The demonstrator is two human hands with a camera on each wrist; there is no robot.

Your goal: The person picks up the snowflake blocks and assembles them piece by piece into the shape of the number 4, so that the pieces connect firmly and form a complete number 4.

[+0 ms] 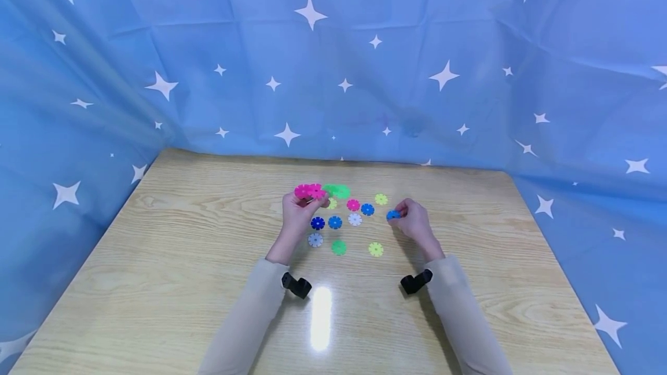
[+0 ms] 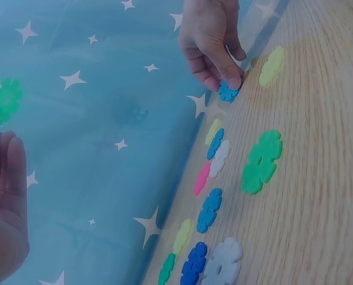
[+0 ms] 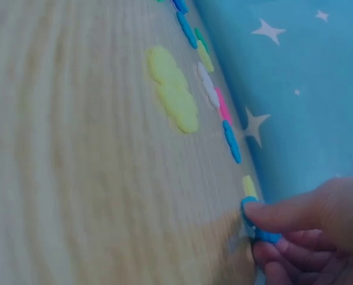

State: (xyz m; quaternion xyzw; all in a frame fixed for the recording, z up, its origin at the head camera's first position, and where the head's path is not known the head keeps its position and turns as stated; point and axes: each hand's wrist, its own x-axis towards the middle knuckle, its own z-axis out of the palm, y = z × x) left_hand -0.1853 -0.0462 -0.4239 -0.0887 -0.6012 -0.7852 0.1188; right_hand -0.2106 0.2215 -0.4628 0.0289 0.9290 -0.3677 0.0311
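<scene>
In the head view my left hand (image 1: 299, 213) holds joined pink notched discs (image 1: 309, 191) up above the table. Bright green discs (image 1: 337, 191) show just right of them. The left wrist view has linked green discs (image 2: 5, 101) at this hand's fingertips (image 2: 7, 145). My right hand (image 1: 415, 223) pinches a blue notched disc (image 1: 393, 214) between thumb and fingers, close over the table at the right end of the scattered discs. In the right wrist view the thumb (image 3: 289, 212) lies across the blue plastic (image 3: 248, 209), partly hiding it.
Loose discs lie between the hands: pink (image 1: 353, 205), dark blue (image 1: 318, 223), white (image 1: 355, 220), green (image 1: 339, 247), yellow (image 1: 376, 249) and several others. A blue star-patterned curtain (image 1: 333, 74) stands behind the wooden table (image 1: 182, 247). Each sleeve carries a black wrist camera (image 1: 297, 286).
</scene>
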